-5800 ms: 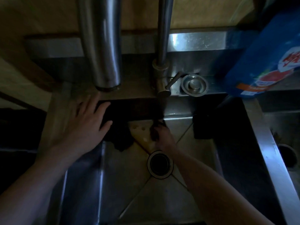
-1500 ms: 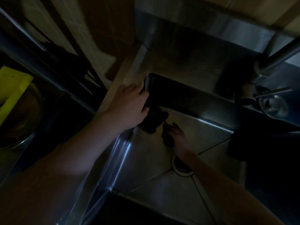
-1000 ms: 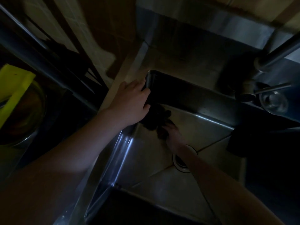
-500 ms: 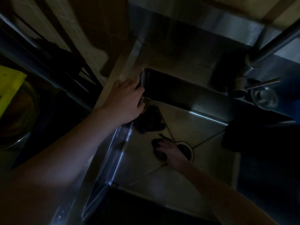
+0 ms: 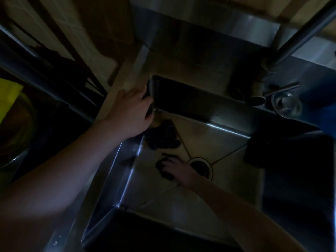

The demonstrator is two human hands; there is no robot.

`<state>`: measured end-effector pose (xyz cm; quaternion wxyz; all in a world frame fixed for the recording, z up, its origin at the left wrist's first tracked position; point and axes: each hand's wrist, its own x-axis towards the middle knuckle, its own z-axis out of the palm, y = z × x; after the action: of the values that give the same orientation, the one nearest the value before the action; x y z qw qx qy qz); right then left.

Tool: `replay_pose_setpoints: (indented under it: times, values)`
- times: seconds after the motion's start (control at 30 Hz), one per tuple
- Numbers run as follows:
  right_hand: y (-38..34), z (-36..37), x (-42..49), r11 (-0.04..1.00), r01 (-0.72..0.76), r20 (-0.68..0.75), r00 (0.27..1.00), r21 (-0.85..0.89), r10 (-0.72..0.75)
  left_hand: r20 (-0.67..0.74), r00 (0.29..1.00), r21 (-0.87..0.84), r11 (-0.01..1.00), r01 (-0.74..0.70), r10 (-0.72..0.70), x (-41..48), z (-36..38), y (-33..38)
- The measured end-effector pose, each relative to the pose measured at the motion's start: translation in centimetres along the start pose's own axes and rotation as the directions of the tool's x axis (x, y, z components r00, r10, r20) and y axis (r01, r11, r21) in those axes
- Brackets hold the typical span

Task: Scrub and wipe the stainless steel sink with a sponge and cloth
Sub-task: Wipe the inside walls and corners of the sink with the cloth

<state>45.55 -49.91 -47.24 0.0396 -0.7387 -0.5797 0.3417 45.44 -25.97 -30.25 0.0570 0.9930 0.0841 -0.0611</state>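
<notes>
Scene very dim; detail limited.

Nearest: 2 bare forearms enter from the bottom edge. The near wall of the stainless steel sink [image 5: 127,180] is in deep shadow.

Basin floor: the right hand [image 5: 179,169] lies palm down just left of the round drain [image 5: 201,168], fingers curled over a small dark scrubbing pad [image 5: 164,170] and pressing it to the floor. Pad is mostly covered; cannot tell sponge or cloth. The floor toward the near-left corner, around the hand, is bare and lit; 4 crease lines run from the drain to the corners.

Farther in: a dark crumpled cloth [image 5: 162,136] lies in the far-left corner of the basin, apart from the right hand, touching or very near the left wall.

Left rim: the left hand [image 5: 131,111] rests flat on the sink's far-left corner edge, fingers together and bent over the rim; it grips nothing else.

Right side: a dark block [image 5: 272,148] sits against the right wall; what it is cannot be told.

Far: faucet [image 5: 283,57] base and lever stand on the back ledge beyond the far wall. At far left, outside the sink, a yellow item [image 5: 9,95] over a bowl.
</notes>
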Motion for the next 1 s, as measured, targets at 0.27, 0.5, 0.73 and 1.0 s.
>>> replay_pose_setpoints:
  times: [0.27,0.5,0.73,1.0]
  values:
    - [4.2,-3.3,4.3,0.913,-0.347,-0.244,0.886,0.214,0.394,-0.004,1.000,-0.003,1.000,0.012,-0.012,-0.1,-0.2,0.3]
    - [3.3,-4.3,8.8,0.835,-0.277,-0.403,0.775,0.476,0.487,-0.013,1.000,0.000,1.000,0.009,-0.009,-0.2,0.5,0.0]
    - [1.4,-5.0,12.3,0.667,-0.045,-0.551,0.525,0.744,0.649,-0.068,0.998,0.012,1.000,-0.006,0.006,-0.3,0.9,-0.2]
    - [-0.5,-5.1,13.0,0.529,0.013,-0.486,0.414,0.848,0.770,-0.075,0.997,0.018,1.000,0.000,0.001,-0.3,1.1,-0.3]
